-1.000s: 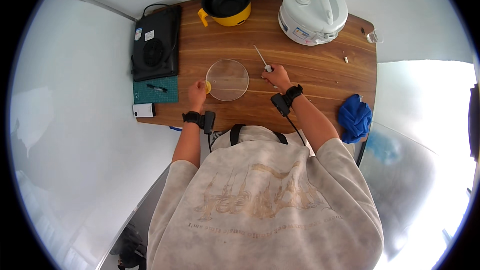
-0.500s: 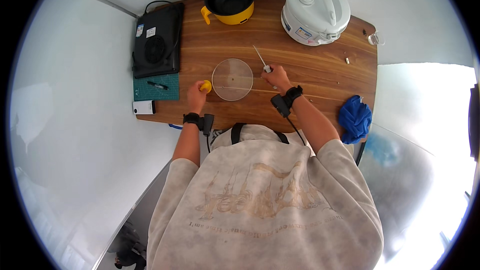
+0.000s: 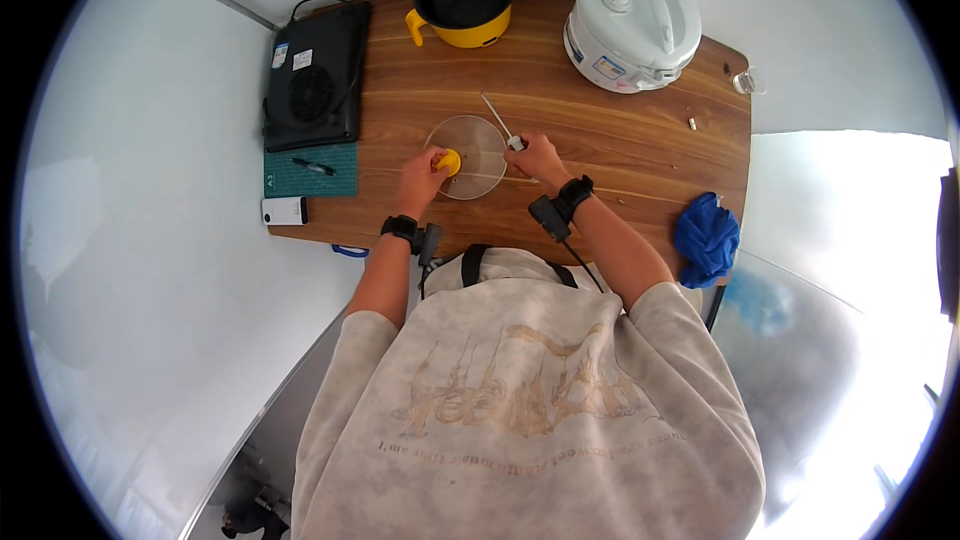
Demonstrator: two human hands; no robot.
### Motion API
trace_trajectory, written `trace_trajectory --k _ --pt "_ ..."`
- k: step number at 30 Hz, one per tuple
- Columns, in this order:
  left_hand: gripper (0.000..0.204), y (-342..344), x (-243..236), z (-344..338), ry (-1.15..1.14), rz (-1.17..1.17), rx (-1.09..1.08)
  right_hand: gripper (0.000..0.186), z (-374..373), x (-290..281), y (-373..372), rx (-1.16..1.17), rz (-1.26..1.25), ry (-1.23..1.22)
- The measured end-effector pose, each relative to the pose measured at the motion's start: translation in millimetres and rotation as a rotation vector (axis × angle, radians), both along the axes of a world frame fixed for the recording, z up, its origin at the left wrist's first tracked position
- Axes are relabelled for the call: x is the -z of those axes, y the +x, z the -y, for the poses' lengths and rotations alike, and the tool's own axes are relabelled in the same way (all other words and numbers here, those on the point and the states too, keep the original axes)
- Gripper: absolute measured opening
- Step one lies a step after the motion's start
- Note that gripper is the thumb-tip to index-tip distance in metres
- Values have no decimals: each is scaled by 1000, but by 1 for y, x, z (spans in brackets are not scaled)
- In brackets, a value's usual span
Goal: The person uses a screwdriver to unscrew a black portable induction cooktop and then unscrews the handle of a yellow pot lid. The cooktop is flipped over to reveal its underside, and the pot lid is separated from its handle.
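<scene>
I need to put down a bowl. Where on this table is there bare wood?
Bare wood lies between the rice cooker and the blue cloth, and between the yellow pot and the glass lid. The left end is crowded by the black cooktop and green mat.

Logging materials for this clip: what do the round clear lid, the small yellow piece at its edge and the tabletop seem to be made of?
The round clear lid looks like glass or clear plastic: the wood grain shows straight through it. The small yellow piece, held in the left hand, looks like matte plastic or rubber, solid in colour. The tabletop looks like wood or wood-look laminate, with brown streaked grain and a low sheen.
</scene>
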State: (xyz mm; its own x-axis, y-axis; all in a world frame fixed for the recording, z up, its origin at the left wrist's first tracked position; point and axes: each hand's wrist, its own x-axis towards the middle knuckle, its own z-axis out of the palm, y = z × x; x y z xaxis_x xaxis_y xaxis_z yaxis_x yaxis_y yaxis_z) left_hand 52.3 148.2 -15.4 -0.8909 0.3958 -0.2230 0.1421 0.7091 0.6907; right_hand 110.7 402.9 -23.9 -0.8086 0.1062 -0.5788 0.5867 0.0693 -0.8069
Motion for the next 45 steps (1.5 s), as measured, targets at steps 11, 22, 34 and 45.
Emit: trace_trajectory --k 11,22,34,45 --pt "31 2 7 -2 -4 12 -52 18 6 -9 13 30 -1 -44" --pt "29 2 -50 -32 380 460 -9 14 33 -27 -5 58 -101 -460" --pt "17 5 -36 -32 301 373 1 8 40 -29 -6 62 -88 -420" --pt "20 6 -14 -16 26 161 61 15 37 7 -8 -59 -16 138"
